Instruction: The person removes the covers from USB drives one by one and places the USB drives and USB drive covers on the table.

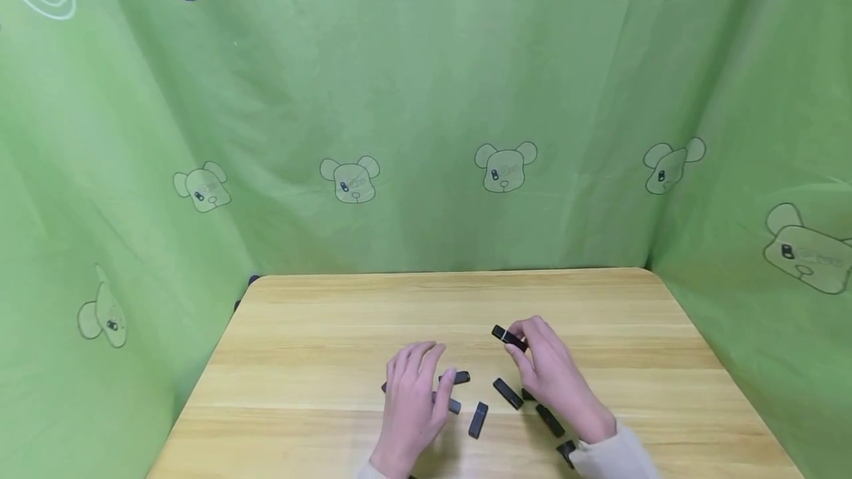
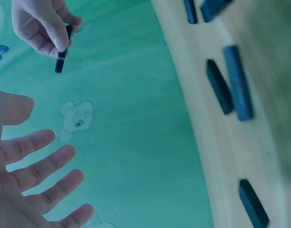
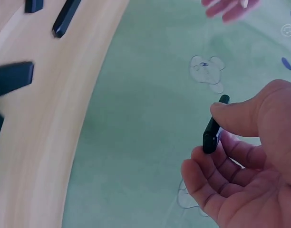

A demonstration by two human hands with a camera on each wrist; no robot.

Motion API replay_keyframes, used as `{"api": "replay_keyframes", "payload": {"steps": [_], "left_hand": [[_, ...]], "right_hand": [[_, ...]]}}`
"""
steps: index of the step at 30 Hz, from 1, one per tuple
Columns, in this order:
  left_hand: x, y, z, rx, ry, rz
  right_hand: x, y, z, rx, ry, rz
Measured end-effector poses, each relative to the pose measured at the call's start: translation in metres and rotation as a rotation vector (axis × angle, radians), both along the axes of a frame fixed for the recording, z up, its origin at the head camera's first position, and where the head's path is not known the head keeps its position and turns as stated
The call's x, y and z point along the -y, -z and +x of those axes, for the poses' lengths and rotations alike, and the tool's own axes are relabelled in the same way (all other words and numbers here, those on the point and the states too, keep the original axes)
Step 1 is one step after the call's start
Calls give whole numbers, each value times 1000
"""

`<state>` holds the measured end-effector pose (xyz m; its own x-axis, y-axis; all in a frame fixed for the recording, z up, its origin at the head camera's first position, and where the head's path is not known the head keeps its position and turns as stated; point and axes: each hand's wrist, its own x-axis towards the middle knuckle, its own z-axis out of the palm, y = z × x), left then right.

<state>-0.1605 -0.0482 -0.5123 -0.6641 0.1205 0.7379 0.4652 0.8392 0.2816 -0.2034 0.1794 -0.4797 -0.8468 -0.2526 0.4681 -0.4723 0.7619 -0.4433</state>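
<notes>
My right hand (image 1: pixel 551 374) pinches a small black stick with a pale band (image 1: pixel 509 338) between thumb and fingers, above the table's right half. In the right wrist view, the black stick (image 3: pixel 216 126) points up between the thumb and fingertips, with bevelled edges at its lower end. My left hand (image 1: pixel 411 398) is over the table, left of centre, with fingers spread and nothing in its grasp. Similar dark sticks lie below and beside it, one dark stick (image 1: pixel 456 377) by its thumb and another dark stick (image 1: pixel 455 406) partly hidden behind that thumb.
On the wooden table (image 1: pixel 319 331), a dark stick (image 1: pixel 478 420) and a black stick (image 1: pixel 508 393) lie between the hands. Another black stick (image 1: pixel 549 420) and a dark piece (image 1: pixel 566 453) lie by the right wrist. A green curtain (image 1: pixel 426 235) closes off the back and sides.
</notes>
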Motion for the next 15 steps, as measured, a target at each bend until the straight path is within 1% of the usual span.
{"api": "replay_keyframes", "payload": {"steps": [3, 7, 12, 15], "left_hand": [[-7, -7, -2, 1, 25, 17], [-13, -14, -3, -1, 49, 40], [-19, -18, -4, -21, 55, 43], [-22, -19, -4, -18, 57, 60]], "right_hand": [[4, -4, 5, -47, -6, -21], [11, -8, 11, -125, -31, -33], [20, -9, 16, -187, -70, -57], [24, -8, 20, -216, -100, -80]]}}
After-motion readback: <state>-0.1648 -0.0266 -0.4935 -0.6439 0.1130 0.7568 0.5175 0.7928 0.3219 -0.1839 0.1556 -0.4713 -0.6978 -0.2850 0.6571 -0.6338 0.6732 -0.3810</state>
